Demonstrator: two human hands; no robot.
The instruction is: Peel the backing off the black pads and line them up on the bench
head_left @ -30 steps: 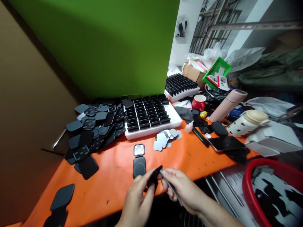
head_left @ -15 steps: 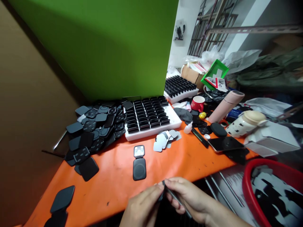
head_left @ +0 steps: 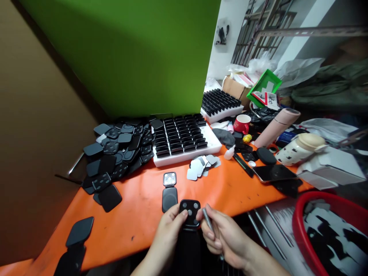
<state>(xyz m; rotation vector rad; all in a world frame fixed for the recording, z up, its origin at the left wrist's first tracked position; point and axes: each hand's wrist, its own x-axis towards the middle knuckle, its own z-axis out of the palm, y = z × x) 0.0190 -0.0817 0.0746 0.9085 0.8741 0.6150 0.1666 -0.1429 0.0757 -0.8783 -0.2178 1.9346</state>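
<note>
My left hand grips a black folding pad, thumb across its upper square panel. Several round silver dots mark that panel, and its lower flap hangs down below the table edge. In my right hand is a slim grey metal rod with a ridged upper end, the fingers wrapped round it just right of the panel. The rod's lower end is mostly hidden by the hand. Just beyond my left hand, another folding pad lies opened flat on the orange table, its small upper panel showing a pale face.
A heap of black pads lies at left beside a white foam tray of upright black pieces. Pale thin sheets, a small dropper bottle, a phone and a red basin are to the right.
The pad in my left hand has turned so its dotted face shows, and my left hand has shifted up. The rod in my right hand now points upward beside it. The view has shifted slightly.
</note>
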